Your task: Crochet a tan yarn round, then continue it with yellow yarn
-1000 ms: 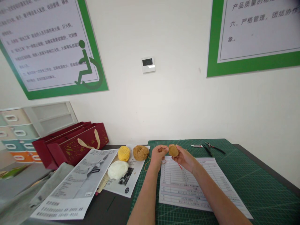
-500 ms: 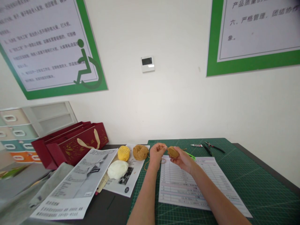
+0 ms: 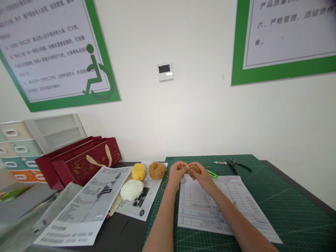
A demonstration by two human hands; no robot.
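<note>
Compared with half a second ago, the right hand (image 3: 205,177) has turned, so its thumb now lies across the one round brown piece (image 3: 194,168) it grips above the printed sheet (image 3: 206,211), and one thin red stick (image 3: 200,184), then almost hidden, shows beneath. The left hand (image 3: 177,173) has its fingers pinched together at the piece's edge; I cannot tell what is between them. Leftward are three balls: one yellow (image 3: 138,172), one brown (image 3: 156,170), one white (image 3: 132,190).

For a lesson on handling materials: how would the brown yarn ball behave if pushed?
The brown yarn ball would probably roll unevenly, since its outline is rounded but lumpy. It would likely squash a little and feel light for its size, being wound yarn.
</note>
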